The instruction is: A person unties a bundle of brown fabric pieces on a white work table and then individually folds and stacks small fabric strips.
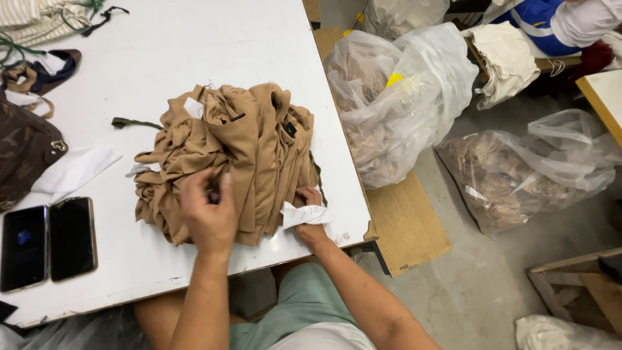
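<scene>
Left hand (208,217) rests on the tan pile (227,159), perhaps pinching something dark; right hand (310,217) grips a paper slip (304,214) at the pile's near-right edge. Whole pile remains stacked.

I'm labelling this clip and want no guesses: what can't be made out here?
Head view only:
- Left hand: motion-blurred; the small dark thing at its fingers is unclear.
- Right hand: fingers partly hidden by a white paper slip.
- Tan garment pile: lower layers covered, count unknowable.
</scene>
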